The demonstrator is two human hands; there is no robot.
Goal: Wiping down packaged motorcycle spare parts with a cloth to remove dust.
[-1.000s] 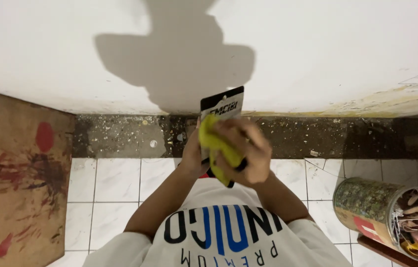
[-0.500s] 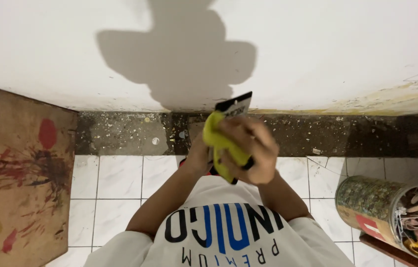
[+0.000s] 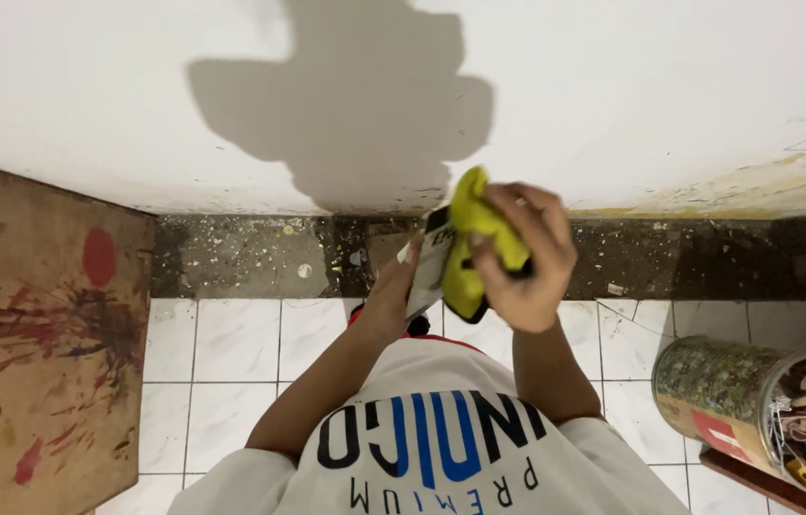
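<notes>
My right hand [image 3: 529,259] is closed around a yellow cloth [image 3: 475,238] and presses it against a flat black and white tool [image 3: 430,269] that looks like a scraper. My left hand [image 3: 393,286] holds that tool from below and behind, so only part of it shows. Both hands are raised in front of my chest, over a white shirt [image 3: 441,448] with blue and black lettering. A white wall with my shadow [image 3: 365,95] is straight ahead.
A paint-stained wooden board [image 3: 31,334] leans at the left. A round tin [image 3: 756,405] stuffed with tools lies at the lower right. A dark, speckled skirting strip [image 3: 250,256] runs along the wall's base above white floor tiles [image 3: 231,353].
The tool has turned so less of its face shows, and the yellow cloth has slid up over its top. Both hands shifted slightly right and up.
</notes>
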